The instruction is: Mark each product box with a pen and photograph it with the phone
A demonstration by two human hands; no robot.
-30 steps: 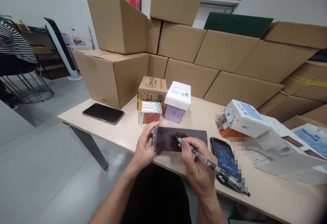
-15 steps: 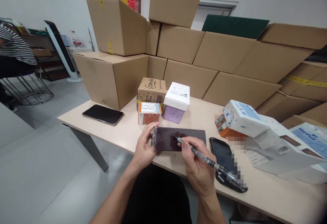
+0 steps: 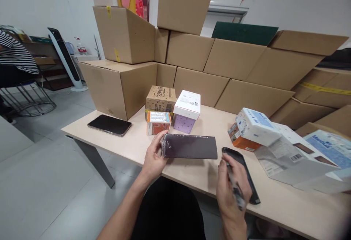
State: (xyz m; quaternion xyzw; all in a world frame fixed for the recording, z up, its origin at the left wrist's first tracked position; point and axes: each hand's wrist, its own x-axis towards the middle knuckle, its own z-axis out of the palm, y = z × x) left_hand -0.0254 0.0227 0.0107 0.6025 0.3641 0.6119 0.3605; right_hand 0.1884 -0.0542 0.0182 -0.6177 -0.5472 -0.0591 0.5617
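Note:
A dark, film-wrapped box (image 3: 190,147) is gripped at its left end by my left hand (image 3: 155,157), held over the table's front edge. My right hand (image 3: 234,181) is closed round a pen (image 3: 236,189), which is blurred by motion, to the right of the box and apart from it. Partly behind that hand lies a black phone (image 3: 246,168). Beyond the dark box stand a small orange-and-white box (image 3: 158,124), a purple box with a white lid (image 3: 187,110) and a printed brown carton (image 3: 161,99).
Another phone (image 3: 109,125) lies on the table's left part. At the right sit white-and-blue packs (image 3: 257,125) above an orange box (image 3: 241,139), beside a grey-white carton (image 3: 293,159). Large cardboard boxes (image 3: 192,83) are stacked along the back. A person in a striped top (image 3: 16,52) sits far left.
My right hand has drawn the pen away from the dark box's surface, rightward and down over the black phone. My left hand still holds the box, now tilted slightly differently.

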